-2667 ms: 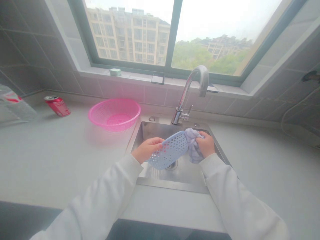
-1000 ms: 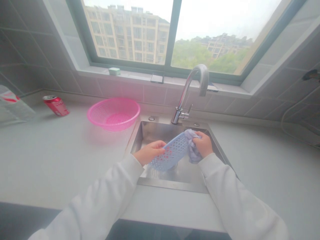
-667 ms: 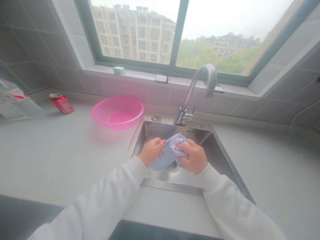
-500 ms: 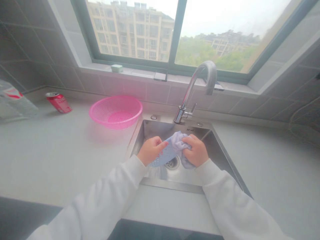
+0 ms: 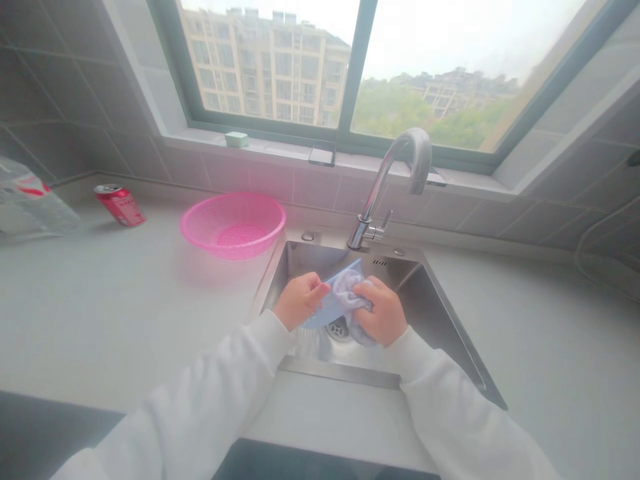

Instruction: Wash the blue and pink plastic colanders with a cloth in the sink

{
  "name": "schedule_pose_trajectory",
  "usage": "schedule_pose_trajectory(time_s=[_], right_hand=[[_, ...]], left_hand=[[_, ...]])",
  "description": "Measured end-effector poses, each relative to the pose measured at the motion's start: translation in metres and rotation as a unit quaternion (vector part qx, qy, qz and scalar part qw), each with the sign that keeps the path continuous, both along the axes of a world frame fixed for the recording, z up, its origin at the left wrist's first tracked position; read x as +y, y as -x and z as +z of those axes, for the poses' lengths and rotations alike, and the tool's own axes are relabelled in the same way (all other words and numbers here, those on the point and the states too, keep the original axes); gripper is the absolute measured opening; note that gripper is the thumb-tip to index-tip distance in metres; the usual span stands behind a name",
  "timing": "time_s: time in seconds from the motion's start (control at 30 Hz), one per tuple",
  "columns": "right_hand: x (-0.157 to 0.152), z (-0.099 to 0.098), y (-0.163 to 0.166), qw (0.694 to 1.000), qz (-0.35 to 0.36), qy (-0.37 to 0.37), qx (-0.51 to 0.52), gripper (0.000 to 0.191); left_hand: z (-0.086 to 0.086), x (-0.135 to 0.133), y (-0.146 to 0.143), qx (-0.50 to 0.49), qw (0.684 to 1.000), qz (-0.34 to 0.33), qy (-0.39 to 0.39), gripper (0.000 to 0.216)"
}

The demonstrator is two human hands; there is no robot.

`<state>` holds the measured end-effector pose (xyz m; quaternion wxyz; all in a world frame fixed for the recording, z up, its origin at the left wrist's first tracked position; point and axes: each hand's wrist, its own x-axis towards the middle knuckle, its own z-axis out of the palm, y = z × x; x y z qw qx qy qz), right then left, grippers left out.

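- I'm watching the blue tray (image 5: 327,311) hanging mid-frame over the sink (image 5: 434,313), its long axis rising toward the right.
- Fingers of my left hand (image 5: 298,308) are pinching its left end.
- My right hand (image 5: 384,320) is clenching a cloth (image 5: 347,294) against its right end.

A pink basket (image 5: 233,248) is sitting upright on the pale bench (image 5: 125,307), just left of the steel sink (image 5: 440,313). A red can (image 5: 120,205) is sitting further left, near a clear plastic bag (image 5: 25,207). A curved tap (image 5: 379,180) is rising behind the sink, and a small green block (image 5: 236,139) is resting on the windowsill (image 5: 280,148)
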<state>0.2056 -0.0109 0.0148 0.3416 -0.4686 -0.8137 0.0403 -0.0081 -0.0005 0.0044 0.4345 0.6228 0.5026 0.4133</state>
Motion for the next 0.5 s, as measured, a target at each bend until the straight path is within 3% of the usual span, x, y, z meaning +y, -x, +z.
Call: schedule_pose_trajectory(time_s=[0.13, 0.2, 0.5], right_hand=[[0.040, -0.003, -0.045, 0.985, -0.152, 0.053, 0.059, 0.027], [0.049, -0.005, -0.058, 0.976, -0.193, 0.071, 0.067, 0.028], [0.047, -0.013, -0.045, 0.986, -0.141, 0.073, 0.054, 0.030]], left_hand=[[0.008, -0.005, -0.001, 0.001, 1.000, -0.020, 0.005, 0.054], [0.011, -0.007, -0.003, 0.018, 1.000, -0.022, 0.012, 0.045], [0.011, -0.002, 0.001, 0.100, 0.994, 0.036, 0.002, 0.036]])
